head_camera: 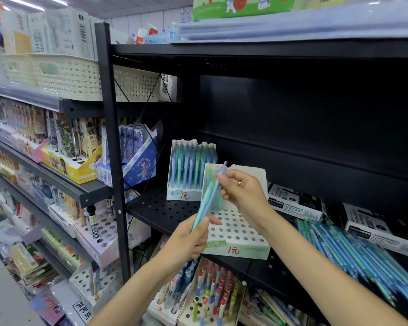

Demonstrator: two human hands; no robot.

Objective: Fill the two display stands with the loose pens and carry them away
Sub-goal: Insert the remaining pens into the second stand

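Your left hand (190, 241) had its grip curled round the lower ends of a small bundle of pens (209, 196), teal and lilac, and your right hand (242, 191), a ring on one finger, pinched the top of one of them near its clip. You held the bundle tilted above the near display stand (236, 234), a white box of round holes that sat on the black perforated shelf (160, 208); most of the holes I could see stood empty, though your hands hid part of it. Its front read "COLOR BLOCKING" on a green strip, with a red "1元" beside it. The far display stand (190, 171) stood just behind and to the left, packed with blue and green pens, and carried the same green strip and red "1元", partly covered by the near one. The loose pens (353, 250) lay in a heap on the shelf to your right, blurred and cut off at the picture's edge. Behind them sat black and white boxes (295, 202) on which "PERMANENT MARKER" could just be read; the smaller print was too fine to tell. A blue box (139, 165) on the left shelf read "ENJOY TIME".
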